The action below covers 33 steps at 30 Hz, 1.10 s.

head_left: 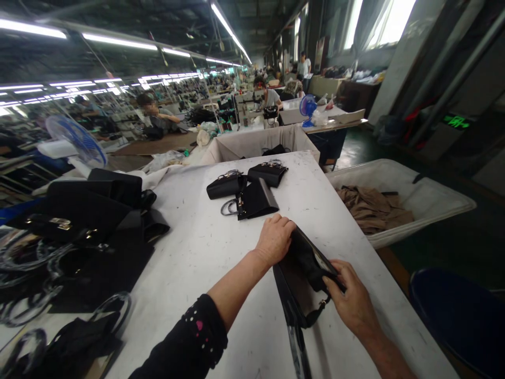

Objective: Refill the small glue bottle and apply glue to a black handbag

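A black bag [296, 279] lies flat on the white table [205, 247], near its front edge, under both hands. The left hand [275, 239] covers the bag's far end with its grip curled tight over it; the right hand [353, 300] has its grip pinched on the bag's right edge. Three small bags [252, 189] lie farther up the table, well apart, and a bin [434, 195] stands beside it.

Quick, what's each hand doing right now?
Left hand: closed over the far end of the bag.
Right hand: closed, pinching the bag's near edge.
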Tool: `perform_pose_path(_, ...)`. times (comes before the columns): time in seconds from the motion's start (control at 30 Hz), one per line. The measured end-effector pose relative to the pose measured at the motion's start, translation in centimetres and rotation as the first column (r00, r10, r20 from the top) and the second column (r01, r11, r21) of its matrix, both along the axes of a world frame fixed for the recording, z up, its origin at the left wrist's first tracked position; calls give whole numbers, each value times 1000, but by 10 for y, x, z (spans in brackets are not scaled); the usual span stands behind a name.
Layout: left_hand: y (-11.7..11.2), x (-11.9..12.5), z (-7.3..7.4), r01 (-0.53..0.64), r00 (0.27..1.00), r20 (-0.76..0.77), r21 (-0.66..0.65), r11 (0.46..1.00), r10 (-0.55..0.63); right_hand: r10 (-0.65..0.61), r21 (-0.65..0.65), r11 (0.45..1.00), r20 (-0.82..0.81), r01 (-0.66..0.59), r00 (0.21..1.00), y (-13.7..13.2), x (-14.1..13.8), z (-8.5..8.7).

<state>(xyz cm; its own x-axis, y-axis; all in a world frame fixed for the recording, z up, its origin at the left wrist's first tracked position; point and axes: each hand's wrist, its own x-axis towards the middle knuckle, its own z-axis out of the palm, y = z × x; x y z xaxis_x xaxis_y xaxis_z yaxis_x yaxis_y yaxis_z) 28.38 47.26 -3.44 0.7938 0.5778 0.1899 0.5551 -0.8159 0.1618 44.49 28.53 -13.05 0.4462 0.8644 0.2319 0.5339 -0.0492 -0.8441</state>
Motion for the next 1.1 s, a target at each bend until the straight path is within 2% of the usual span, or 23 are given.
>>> perform_pose_path(0.3,10,8,-16,89,994,74,-107,990,-82,-59,30,998,-12,59,998,8,4,-3)
perform_pose_path(0.53,18,6,-26,34,970,243,-178,983,11,-163,82,984,55,158,985,19,18,1)
perform_pose_path(0.77,20,11,-27,77,957,291,-235,969,-6,-137,79,988,97,129,986,35,26,12)
perform_pose_path(1.1,16,19,-25,-21,967,243,-231,973,79,-143,108,986,200,123,969,45,46,12)
